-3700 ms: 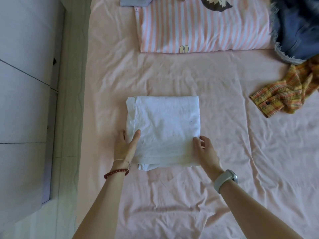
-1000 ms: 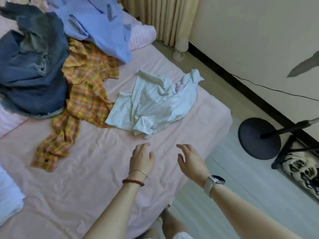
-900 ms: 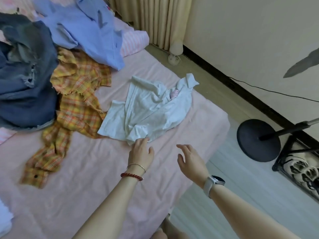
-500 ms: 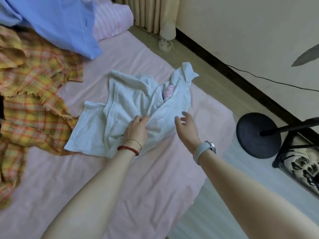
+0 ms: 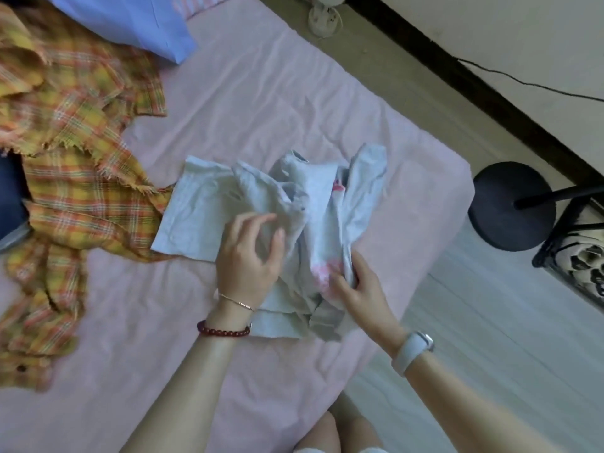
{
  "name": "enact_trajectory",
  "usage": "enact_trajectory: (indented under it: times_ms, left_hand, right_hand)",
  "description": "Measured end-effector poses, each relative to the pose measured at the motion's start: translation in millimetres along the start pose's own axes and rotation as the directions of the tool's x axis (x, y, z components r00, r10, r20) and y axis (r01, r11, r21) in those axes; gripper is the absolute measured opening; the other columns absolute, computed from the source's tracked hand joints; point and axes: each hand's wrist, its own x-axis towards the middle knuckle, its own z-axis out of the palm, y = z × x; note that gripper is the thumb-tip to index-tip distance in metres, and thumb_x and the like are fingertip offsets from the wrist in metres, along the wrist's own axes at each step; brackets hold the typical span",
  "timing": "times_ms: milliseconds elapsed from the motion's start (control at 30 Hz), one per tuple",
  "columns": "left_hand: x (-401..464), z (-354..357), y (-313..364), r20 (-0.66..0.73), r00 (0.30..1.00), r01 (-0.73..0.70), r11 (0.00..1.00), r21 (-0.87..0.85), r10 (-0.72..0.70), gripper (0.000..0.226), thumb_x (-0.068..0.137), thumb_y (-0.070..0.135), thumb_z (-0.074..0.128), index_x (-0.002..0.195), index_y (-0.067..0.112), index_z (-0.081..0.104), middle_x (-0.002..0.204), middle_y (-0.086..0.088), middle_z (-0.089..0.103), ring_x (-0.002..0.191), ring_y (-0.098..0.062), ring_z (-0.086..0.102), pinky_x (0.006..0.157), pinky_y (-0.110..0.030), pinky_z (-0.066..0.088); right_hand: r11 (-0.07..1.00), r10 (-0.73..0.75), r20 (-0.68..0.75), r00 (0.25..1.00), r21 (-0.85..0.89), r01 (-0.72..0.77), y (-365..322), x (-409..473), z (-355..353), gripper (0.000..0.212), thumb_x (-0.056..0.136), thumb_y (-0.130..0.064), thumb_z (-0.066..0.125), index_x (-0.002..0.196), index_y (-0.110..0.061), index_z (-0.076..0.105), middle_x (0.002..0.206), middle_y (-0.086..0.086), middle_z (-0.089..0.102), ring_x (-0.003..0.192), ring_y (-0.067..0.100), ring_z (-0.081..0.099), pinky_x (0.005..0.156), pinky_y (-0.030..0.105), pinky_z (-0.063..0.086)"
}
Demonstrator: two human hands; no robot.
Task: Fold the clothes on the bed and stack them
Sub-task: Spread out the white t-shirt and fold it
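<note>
Both hands worked at a crumpled pale blue garment (image 5: pixel 209 207) near the bed's right edge: the left hand (image 5: pixel 250 256), wearing a thin bangle and a red bead bracelet (image 5: pixel 224 331), lay over the cloth with fingers loosely curled, and whether it pinched the fabric could not be told; the right hand (image 5: pixel 356 289), with a white smartwatch (image 5: pixel 413 351) on its wrist, gripped a fold of the garment beside a pink print. Bare knees showed at the bottom edge, close against the bed. A wrinkled pink sheet (image 5: pixel 261 99) covered the mattress, with open sheet in front of the garment and beyond it. Left of the garment, touching its edge, sprawled a yellow and orange plaid shirt (image 5: pixel 72 158) with a frayed hem; dark blue denim (image 5: pixel 11 197) showed at the far left edge, and a light blue garment (image 5: pixel 130 21) lay at the top, overlapping the plaid. Right of the bed ran pale floorboards (image 5: pixel 490 338), where a black round stand base (image 5: pixel 510 207) stood just beside the mattress corner, near a dark rack (image 5: pixel 575 256). Farther off, a black skirting board (image 5: pixel 474 80) met a cream wall, with a thin black cable (image 5: pixel 523 83) trailing along it.
</note>
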Motion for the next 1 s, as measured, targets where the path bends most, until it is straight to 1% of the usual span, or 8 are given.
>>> enact_trajectory:
  times_ms: [133, 200, 333, 600, 733, 833, 933, 1000]
  left_hand:
    - [42.3, 48.4, 10.1, 0.333, 0.943, -0.091, 0.966, 0.24, 0.006, 0.072, 0.08, 0.052, 0.059, 0.142, 0.025, 0.035, 0.149, -0.008, 0.029, 0.134, -0.022, 0.029, 0.104, -0.039, 0.026]
    - [57.5, 71.6, 4.3, 0.539, 0.832, -0.127, 0.9, 0.417, -0.133, 0.074, 0.083, 0.057, 0.052, 0.145, 0.034, 0.02, 0.153, -0.002, 0.024, 0.134, -0.023, 0.031, 0.103, -0.04, 0.027]
    - [36.8, 69.4, -3.2, 0.628, 0.776, -0.254, 0.884, 0.392, -0.055, 0.022, 0.089, 0.029, 0.05, 0.108, 0.022, 0.06, 0.11, -0.003, 0.062, 0.104, -0.029, 0.057, 0.078, -0.033, 0.037]
    - [-70.5, -6.7, -32.9, 0.434, 0.899, -0.05, 0.977, 0.208, -0.047, 0.038, 0.075, 0.037, 0.045, 0.062, 0.004, 0.06, 0.065, -0.007, 0.055, 0.065, -0.029, 0.058, 0.059, -0.041, 0.049]
    - [-58.9, -1.3, -23.8, 0.364, 0.929, -0.165, 0.954, 0.249, 0.066, 0.031, 0.074, 0.035, 0.05, 0.075, 0.011, 0.069, 0.093, -0.004, 0.063, 0.089, -0.018, 0.048, 0.074, -0.038, 0.041]
    - [-50.2, -1.5, -13.3, 0.329, 0.925, -0.263, 0.945, 0.196, 0.189, 0.027, 0.077, 0.032, 0.052, 0.078, 0.011, 0.069, 0.103, -0.003, 0.064, 0.097, -0.014, 0.048, 0.082, -0.032, 0.033]
    - [-55.2, -13.4, -9.6, 0.323, 0.909, -0.312, 0.944, 0.104, 0.264, 0.027, 0.082, 0.026, 0.052, 0.083, 0.003, 0.068, 0.107, -0.006, 0.065, 0.104, -0.015, 0.053, 0.087, -0.031, 0.039]
    - [-63.1, -26.3, -6.3, 0.332, 0.904, -0.306, 0.95, 0.064, 0.268, 0.027, 0.083, 0.026, 0.053, 0.081, 0.001, 0.065, 0.108, -0.006, 0.065, 0.107, -0.018, 0.056, 0.089, -0.034, 0.044]
  right_hand:
    - [0.983, 0.18, -0.097, 0.979, -0.02, -0.183, 36.1, -35.7, -28.7, 0.013, 0.092, -0.014, 0.053, 0.085, -0.021, 0.062, 0.073, -0.016, 0.059, 0.066, 0.003, 0.05, 0.06, 0.017, 0.04]
    - [0.965, 0.249, -0.235, 0.94, -0.021, -0.261, 41.8, -22.4, -36.6, 0.018, 0.092, -0.017, 0.052, 0.108, -0.016, 0.06, 0.102, -0.004, 0.063, 0.081, 0.006, 0.056, 0.069, 0.015, 0.043]
    - [0.983, 0.007, -0.394, 0.919, -0.165, -0.078, 16.1, 33.9, -50.5, 0.051, 0.092, -0.02, 0.054, 0.139, -0.013, 0.035, 0.138, -0.002, 0.04, 0.12, 0.015, 0.042, 0.101, 0.026, 0.032]
    - [0.363, -0.197, 0.236, 0.952, -0.884, 0.294, -11.4, 103.6, -42.9, 0.072, 0.088, -0.031, 0.05, 0.149, -0.025, 0.011, 0.157, -0.002, 0.003, 0.144, 0.021, -0.004, 0.11, 0.056, -0.005]
    - [0.37, -0.237, 0.49, 0.839, -0.753, 0.544, -39.9, 115.0, -14.2, 0.07, 0.085, -0.015, 0.043, 0.149, -0.021, 0.013, 0.157, -0.003, 0.006, 0.144, 0.013, -0.003, 0.114, 0.047, -0.008]
    - [0.396, 0.03, 0.655, 0.755, -0.701, 0.593, -64.5, 122.4, 19.4, 0.054, 0.092, -0.028, 0.036, 0.145, -0.027, 0.025, 0.152, -0.003, 0.028, 0.143, 0.017, 0.015, 0.116, 0.043, 0.003]
    - [0.408, 0.175, 0.621, 0.764, -0.752, 0.518, -70.7, 108.3, 23.0, 0.031, 0.09, -0.034, 0.037, 0.106, -0.019, 0.059, 0.117, 0.005, 0.061, 0.111, 0.027, 0.051, 0.096, 0.04, 0.04]
    - [0.448, 0.033, 0.589, 0.808, -0.731, 0.514, -63.6, 83.5, -0.3, 0.023, 0.09, -0.033, 0.041, 0.076, -0.018, 0.051, 0.09, 0.004, 0.06, 0.09, 0.025, 0.055, 0.077, 0.035, 0.042]
